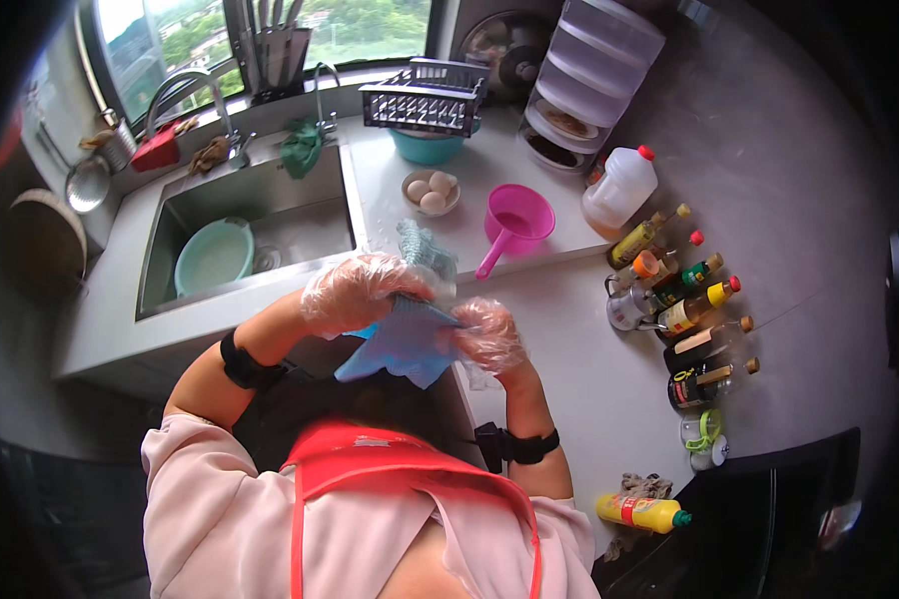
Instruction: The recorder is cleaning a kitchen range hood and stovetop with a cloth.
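Note:
My left hand (pixel 367 293), in a clear plastic glove, pinches the top edge of a thin blue cloth (pixel 408 344). The cloth's other upper corner is gripped by my right hand (pixel 490 335), gloved in the same way. Between the two hands the cloth hangs down in folds, in front of the counter edge. Just beyond my left fingers lies a crumpled pale green mesh cloth (pixel 425 251) on the counter. A pink plastic dipper (pixel 521 221) stands past my right hand, its handle towards me. Behind the mesh cloth is a small bowl (pixel 412 207) of several eggs (pixel 433 201).
A steel sink (pixel 300 224) on the left holds a mint-green basin (pixel 213 258). At the back stand a black dish rack (pixel 423 105) and a tiered clear cabinet (pixel 592 75). Several bottles (pixel 689 311) line the right wall, near a yellow bottle (pixel 640 514) lying on its side.

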Demonstrator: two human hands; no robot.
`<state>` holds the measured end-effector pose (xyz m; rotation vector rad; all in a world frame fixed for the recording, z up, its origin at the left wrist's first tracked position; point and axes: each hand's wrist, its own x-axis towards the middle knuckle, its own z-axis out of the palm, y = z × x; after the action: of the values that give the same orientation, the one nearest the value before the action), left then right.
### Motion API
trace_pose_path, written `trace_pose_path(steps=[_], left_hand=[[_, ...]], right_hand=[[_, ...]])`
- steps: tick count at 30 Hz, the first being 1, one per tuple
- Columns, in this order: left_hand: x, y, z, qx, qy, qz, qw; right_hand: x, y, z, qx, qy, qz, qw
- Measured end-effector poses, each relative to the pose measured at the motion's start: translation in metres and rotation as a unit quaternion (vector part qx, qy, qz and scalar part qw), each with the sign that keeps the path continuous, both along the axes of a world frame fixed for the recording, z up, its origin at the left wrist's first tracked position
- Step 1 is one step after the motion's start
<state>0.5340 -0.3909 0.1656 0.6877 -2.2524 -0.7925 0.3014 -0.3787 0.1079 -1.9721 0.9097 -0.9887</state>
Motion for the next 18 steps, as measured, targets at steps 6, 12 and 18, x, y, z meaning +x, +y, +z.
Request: trace_pose_path(steps=[6, 12, 18], left_hand=[[0.051, -0.063, 0.020, -0.017, -0.072, -0.046, 0.996], [0.067, -0.100, 0.027, 0.062, -0.221, -0.125, 0.965], [0.084, -0.135, 0.038, -0.001, -0.290, -0.034, 0.956]], right_hand=[[0.004, -0.023, 0.024, 0.218, -0.101, 0.016, 0.971], [0.064, -0.078, 0.052, -0.070, 0.178, 0.101, 0.976], [0.102, -0.107, 0.059, -0.170, 0.195, -0.093, 0.961]])
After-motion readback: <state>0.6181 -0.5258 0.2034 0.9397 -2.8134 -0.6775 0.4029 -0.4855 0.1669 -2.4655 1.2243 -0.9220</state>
